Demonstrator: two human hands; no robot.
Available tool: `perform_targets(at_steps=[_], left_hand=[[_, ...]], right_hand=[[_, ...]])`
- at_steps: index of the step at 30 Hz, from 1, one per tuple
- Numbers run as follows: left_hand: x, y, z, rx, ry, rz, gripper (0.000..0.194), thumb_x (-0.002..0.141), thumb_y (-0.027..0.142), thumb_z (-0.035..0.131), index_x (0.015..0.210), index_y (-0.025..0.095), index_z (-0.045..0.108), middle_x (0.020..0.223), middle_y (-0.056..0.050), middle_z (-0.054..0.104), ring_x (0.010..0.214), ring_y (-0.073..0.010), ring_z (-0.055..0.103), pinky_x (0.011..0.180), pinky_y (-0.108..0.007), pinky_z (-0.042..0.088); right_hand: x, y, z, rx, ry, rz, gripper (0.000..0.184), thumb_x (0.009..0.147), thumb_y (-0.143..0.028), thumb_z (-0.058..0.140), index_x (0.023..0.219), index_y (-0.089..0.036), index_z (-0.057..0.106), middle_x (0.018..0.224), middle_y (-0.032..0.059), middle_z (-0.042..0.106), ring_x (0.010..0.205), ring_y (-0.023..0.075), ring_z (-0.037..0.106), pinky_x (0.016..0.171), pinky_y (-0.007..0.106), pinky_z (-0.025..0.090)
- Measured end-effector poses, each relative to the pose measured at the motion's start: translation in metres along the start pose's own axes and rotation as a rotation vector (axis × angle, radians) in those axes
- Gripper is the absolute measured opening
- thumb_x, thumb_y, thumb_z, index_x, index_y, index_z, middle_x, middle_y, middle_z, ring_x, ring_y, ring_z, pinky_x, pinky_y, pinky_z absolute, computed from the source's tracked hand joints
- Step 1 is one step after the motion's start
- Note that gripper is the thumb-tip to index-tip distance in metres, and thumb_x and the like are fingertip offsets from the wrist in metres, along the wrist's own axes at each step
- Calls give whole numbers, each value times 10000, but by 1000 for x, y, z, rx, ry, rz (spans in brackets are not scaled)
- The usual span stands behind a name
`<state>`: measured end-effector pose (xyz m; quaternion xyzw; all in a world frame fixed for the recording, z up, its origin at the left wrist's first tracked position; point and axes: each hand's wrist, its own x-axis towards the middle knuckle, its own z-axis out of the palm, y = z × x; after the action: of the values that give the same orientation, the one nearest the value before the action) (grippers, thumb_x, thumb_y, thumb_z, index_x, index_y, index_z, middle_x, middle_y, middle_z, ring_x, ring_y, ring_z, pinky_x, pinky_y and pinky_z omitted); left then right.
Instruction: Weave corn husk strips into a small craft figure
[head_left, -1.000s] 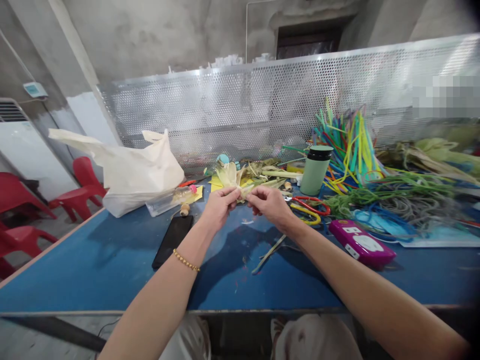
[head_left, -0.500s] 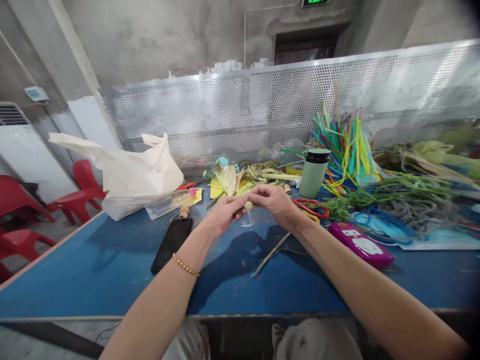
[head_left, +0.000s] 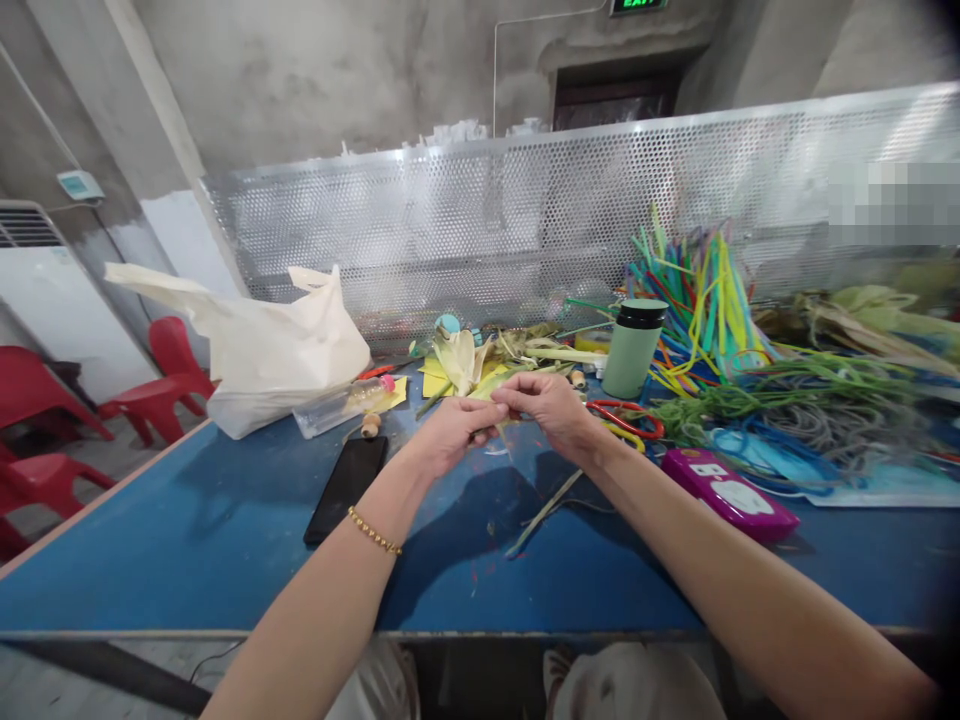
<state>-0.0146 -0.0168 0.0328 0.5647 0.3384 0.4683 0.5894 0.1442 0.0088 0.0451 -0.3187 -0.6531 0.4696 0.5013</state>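
Note:
Above the middle of the blue table (head_left: 225,540), my left hand (head_left: 459,428) and my right hand (head_left: 541,398) meet at the fingertips. Both are closed in a pinch. Between them is a pale green strip (head_left: 491,384) that looks like corn husk; its lower part is mostly hidden by the fingers. A thin pale end hangs blurred below the hands. Just behind my left hand lies a cream husk piece (head_left: 459,360). Under my right wrist a dry stalk (head_left: 544,515) rests on the table. Red-handled scissors (head_left: 645,424) lie right of my right hand.
Left are a white plastic bag (head_left: 277,350), a clear bottle (head_left: 337,405) and a black phone (head_left: 346,488). At right stand a green tumbler (head_left: 631,355), a purple box (head_left: 727,495), green and grey cords (head_left: 810,400) and colourful strips (head_left: 705,300). A perforated metal screen (head_left: 420,230) closes the back.
The pale knob-like end that showed between my fingertips is now covered by them. My hands have shifted only slightly; the whole view has moved a little.

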Motion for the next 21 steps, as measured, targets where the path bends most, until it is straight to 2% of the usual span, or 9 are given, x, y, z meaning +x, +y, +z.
perform_targets(at_steps=[8,11,14,17,21], left_hand=[[0,-1,0,54,-4,11,364,623,408,831,532,131,613,549,7,474,525,-64,359,532,-254,226],[2,0,-1,23,28,57,390,614,444,839,551,129,618,542,9,477,522,-64,361,528,-249,225],[4,-1,-4,-28,83,108,419,611,481,838,578,126,617,526,13,474,500,-59,346,511,-246,201],[7,-3,-5,-88,113,127,409,614,470,837,622,127,615,543,10,494,489,-57,355,501,-241,194],[8,-3,-6,-132,139,88,384,601,420,851,660,128,608,570,0,526,496,-62,395,499,-233,229]], right_hand=[[-2,0,2,-24,20,13,367,596,-473,832,661,-142,686,595,-13,608,555,92,495,554,242,409],[-1,-2,2,-34,78,-9,410,640,-540,798,749,-153,717,701,16,674,619,113,559,574,239,436],[1,-1,0,-63,115,70,512,719,-658,700,809,-155,721,804,67,721,658,145,620,532,238,431],[0,4,-1,-126,42,135,553,720,-692,687,709,-139,687,695,65,689,576,132,596,489,237,402],[-3,6,2,-136,-2,5,488,664,-611,780,638,-145,635,584,10,620,518,95,524,509,234,409]])
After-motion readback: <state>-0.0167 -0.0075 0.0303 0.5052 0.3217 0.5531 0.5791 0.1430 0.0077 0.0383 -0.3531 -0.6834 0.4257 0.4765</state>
